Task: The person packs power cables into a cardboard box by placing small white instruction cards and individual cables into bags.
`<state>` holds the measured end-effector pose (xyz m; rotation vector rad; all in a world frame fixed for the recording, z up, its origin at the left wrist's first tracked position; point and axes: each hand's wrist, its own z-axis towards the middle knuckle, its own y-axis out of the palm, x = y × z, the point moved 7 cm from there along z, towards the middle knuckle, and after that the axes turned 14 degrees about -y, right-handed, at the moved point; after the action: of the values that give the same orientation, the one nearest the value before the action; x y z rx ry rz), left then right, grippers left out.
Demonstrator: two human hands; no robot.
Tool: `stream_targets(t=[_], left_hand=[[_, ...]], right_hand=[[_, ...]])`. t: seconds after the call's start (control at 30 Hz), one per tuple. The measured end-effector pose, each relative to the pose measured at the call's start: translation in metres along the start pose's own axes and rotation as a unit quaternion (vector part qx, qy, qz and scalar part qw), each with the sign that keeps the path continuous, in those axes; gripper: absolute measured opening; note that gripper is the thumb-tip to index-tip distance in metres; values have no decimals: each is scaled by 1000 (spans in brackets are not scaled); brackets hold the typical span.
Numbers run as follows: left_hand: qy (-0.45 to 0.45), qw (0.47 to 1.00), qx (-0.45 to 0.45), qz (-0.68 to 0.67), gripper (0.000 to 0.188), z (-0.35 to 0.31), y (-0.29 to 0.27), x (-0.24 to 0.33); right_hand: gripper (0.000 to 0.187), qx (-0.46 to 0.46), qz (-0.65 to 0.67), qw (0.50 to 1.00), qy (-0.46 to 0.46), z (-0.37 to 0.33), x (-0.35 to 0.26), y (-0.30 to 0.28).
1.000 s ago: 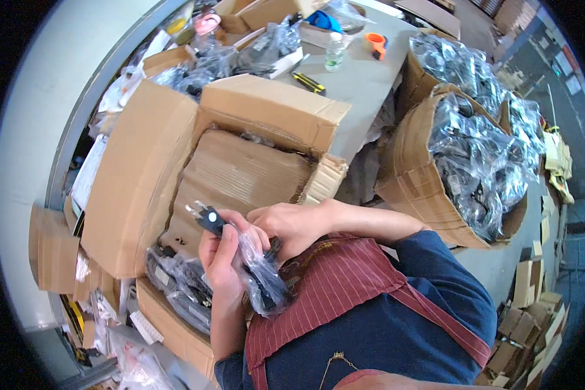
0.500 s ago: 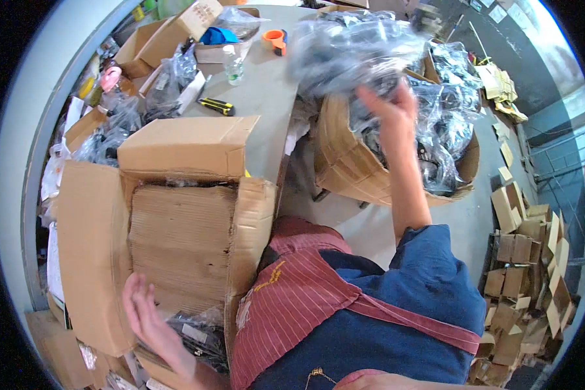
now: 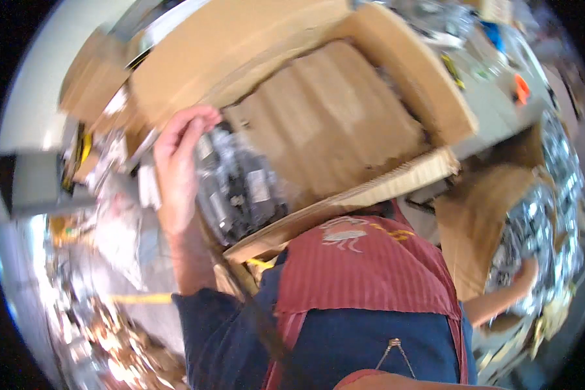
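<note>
An open cardboard carton (image 3: 409,58) lies in front of me, with a flat brown cardboard sheet (image 3: 325,110) covering most of its inside. Clear plastic bags of dark parts (image 3: 240,188) show at its left end. Above those bags, beside the sheet's corner, my left hand (image 3: 183,146) has its fingers curled together; whatever they hold is hidden. Down at the right, my right hand (image 3: 525,276) reaches among the shiny plastic bags (image 3: 533,218) in a second carton (image 3: 471,214). Its fingers are blurred and partly covered.
An orange tape roll (image 3: 521,90), a yellow-and-black cutter (image 3: 453,71) and a clear bottle (image 3: 491,68) are on the grey table (image 3: 500,120) at the upper right. More boxes (image 3: 94,78) stand at the upper left. Blurred cardboard scraps (image 3: 123,338) lie at the lower left.
The view has swung left, so the carton now sits at the centre. My right hand has gone from above the second carton, beside blurred plastic bags, down among its bags. My left hand's fingers have curled.
</note>
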<state>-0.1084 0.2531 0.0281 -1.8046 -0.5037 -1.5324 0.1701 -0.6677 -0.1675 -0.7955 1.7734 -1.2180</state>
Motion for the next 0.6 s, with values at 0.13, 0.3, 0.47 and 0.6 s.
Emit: stream_targets(t=[0.13,0.3,0.47,0.6], left_hand=[[11,970,212,121,17,-7,-96,-30],[-94,774,467,417,37,-32,-289,-135],[-291,765,507,270,79,-76,-356,-232],[-268,766,441,384,80,-64,-310,-221]], right_hand=[[34,-81,107,986,-98,-36,-118,4],[50,-153,164,907,-356,-31,-236,30],[50,-99,105,834,-532,-97,-350,23],[54,-144,97,776,-607,-138,-411,26]])
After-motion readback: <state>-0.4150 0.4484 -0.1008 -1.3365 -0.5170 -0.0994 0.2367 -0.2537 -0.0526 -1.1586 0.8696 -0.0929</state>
